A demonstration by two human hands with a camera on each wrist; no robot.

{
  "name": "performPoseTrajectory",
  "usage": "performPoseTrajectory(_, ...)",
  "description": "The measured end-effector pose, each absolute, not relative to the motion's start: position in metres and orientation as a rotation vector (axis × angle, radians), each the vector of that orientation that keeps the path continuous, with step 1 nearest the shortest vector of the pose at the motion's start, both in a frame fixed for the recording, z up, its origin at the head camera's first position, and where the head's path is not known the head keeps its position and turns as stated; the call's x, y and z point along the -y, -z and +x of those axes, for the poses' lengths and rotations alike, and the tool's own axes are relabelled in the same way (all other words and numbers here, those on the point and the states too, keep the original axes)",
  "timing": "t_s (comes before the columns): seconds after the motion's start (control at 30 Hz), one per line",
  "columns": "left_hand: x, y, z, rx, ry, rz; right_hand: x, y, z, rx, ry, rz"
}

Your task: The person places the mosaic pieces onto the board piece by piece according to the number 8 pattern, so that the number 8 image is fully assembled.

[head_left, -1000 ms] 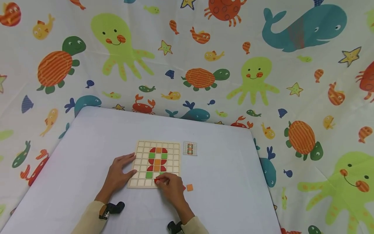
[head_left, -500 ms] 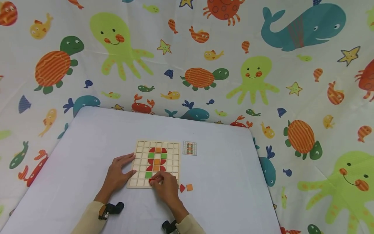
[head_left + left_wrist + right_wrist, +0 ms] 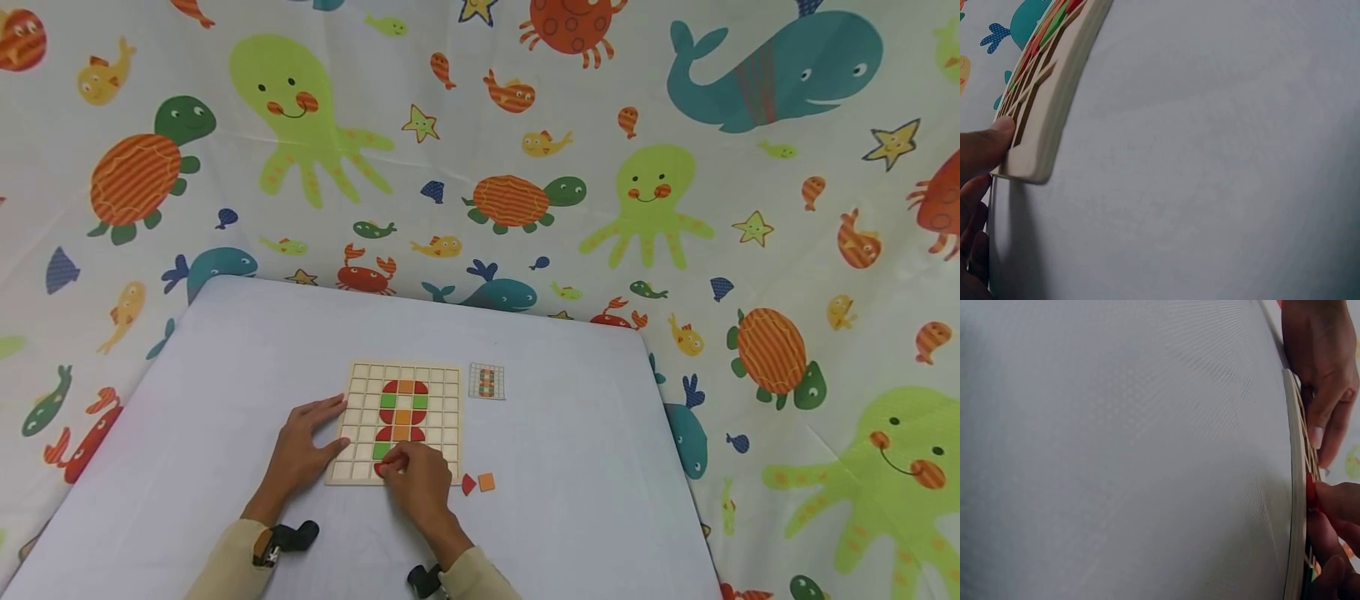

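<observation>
A square wooden grid board [image 3: 363,470] lies on the table, with red rounded, green square and orange square pieces set in its middle columns. My right hand [image 3: 422,482] pinches a red rounded-edge piece [image 3: 378,470] between thumb and fingertips. That piece sits at the board's near row, just below a green square [image 3: 382,450]; the right wrist view shows the red piece [image 3: 1310,490] right at the grid. At the board's left edge my left hand [image 3: 303,442] rests with fingers and thumb spread apart. In the left wrist view its thumb [image 3: 988,147] touches the board's corner.
Right of the board's near corner lie a loose red piece [image 3: 468,483] and an orange square [image 3: 487,482]. A small pattern card [image 3: 487,381] lies by the far right corner. White cloth [image 3: 570,433] covers the table; a printed sea-animal curtain [image 3: 480,108] hangs behind.
My right hand has moved left along the near row with the red piece, to below the green square. The loose red piece has come into fuller view. My left hand stays put.
</observation>
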State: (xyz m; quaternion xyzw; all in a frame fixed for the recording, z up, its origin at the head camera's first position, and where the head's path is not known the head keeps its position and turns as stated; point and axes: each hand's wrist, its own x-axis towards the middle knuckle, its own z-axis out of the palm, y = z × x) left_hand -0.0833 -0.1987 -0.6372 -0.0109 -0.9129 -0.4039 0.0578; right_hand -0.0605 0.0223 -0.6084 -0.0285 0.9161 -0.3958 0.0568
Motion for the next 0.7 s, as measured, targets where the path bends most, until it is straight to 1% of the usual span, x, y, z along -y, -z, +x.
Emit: performPoseTrajectory(0.7,0.197,0.6344,-0.0814,2.767,1.226,-0.032,-0.0237,0.6104,-0.0624,-2.866,1.111,-0.145)
